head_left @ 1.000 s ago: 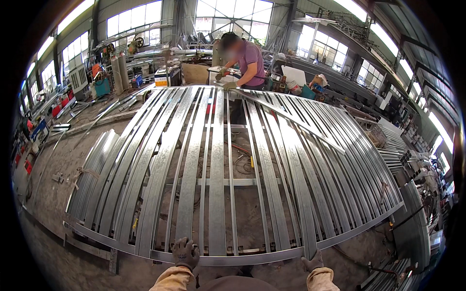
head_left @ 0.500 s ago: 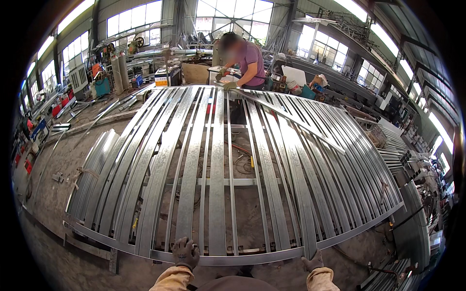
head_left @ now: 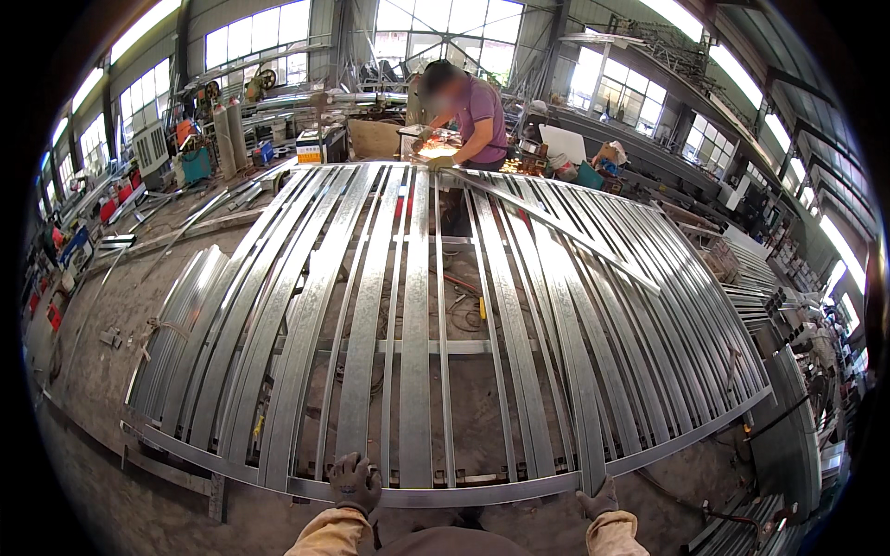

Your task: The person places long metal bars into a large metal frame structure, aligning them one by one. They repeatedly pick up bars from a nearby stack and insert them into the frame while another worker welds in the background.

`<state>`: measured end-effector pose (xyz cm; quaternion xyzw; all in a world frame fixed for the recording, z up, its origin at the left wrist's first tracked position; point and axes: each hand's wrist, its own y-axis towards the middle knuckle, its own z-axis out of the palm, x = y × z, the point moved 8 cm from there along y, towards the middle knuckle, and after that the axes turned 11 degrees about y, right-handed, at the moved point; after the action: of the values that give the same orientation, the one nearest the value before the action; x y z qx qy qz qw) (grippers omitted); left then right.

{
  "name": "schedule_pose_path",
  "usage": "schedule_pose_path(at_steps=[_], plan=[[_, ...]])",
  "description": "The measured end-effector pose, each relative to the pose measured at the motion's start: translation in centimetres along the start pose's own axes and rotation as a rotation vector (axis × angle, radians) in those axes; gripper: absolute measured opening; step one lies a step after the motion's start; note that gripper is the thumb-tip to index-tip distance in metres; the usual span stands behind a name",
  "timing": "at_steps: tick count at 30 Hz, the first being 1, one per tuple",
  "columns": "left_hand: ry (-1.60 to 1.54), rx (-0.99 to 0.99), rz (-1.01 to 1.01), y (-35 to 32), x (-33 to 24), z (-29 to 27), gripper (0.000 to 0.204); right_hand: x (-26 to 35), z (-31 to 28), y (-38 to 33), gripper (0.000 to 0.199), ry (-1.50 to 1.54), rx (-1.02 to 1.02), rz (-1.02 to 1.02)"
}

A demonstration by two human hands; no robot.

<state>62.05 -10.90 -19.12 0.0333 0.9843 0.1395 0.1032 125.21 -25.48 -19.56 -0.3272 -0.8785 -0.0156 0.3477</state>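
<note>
A large frame of galvanized metal bars [head_left: 415,371] lies across the work area, with a near rail [head_left: 464,495] along its front. My left hand [head_left: 355,484], in a dark grey glove, is closed over this rail at the lower end of a wide bar. Farther right, my gloved right hand [head_left: 598,500] grips the near end of another metal bar [head_left: 586,435], its thumb and a finger on either side. The undersides of both hands are hidden. A loose metal strip [head_left: 565,232] lies slantwise over the bars, its far end by a co-worker's gloved hand [head_left: 441,164].
At the far edge a co-worker [head_left: 477,120] in a purple shirt bends over bright sparks [head_left: 438,145]. Cables [head_left: 468,301] lie on the floor beneath the frame. A bundle of metal profiles [head_left: 199,287] is at the left, and metal stock [head_left: 756,278] at the right.
Bright orange sparks now spray at the co-worker's hands, where none showed before. My two hands and the metal frame have stayed in place.
</note>
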Motion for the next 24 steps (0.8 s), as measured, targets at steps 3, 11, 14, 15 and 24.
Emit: schedule_pose_path(at_steps=[3, 11, 14, 15, 24], plan=[[0.008, 0.000, -0.005, -0.2, 0.3, -0.1, 0.043, 0.4, 0.3, -0.1, 0.117, 0.016, 0.012, 0.004], [-0.014, -0.006, -0.005, 0.1, 0.0, 0.0, 0.041, -0.8, 0.1, 0.4, 0.111, -0.020, -0.069, -0.069], [-0.017, -0.011, -0.007, 0.1, -0.1, -0.2, 0.041, -0.7, 0.3, 0.4, 0.114, -0.023, -0.043, -0.053], [-0.008, -0.013, -0.009, 0.0, 0.2, -0.3, 0.040, -0.3, 0.4, 0.3, 0.116, -0.006, -0.001, -0.027], [-0.002, -0.013, -0.009, 0.0, 0.1, -0.1, 0.040, -0.4, 0.4, 0.2, 0.117, -0.025, 0.018, 0.018]])
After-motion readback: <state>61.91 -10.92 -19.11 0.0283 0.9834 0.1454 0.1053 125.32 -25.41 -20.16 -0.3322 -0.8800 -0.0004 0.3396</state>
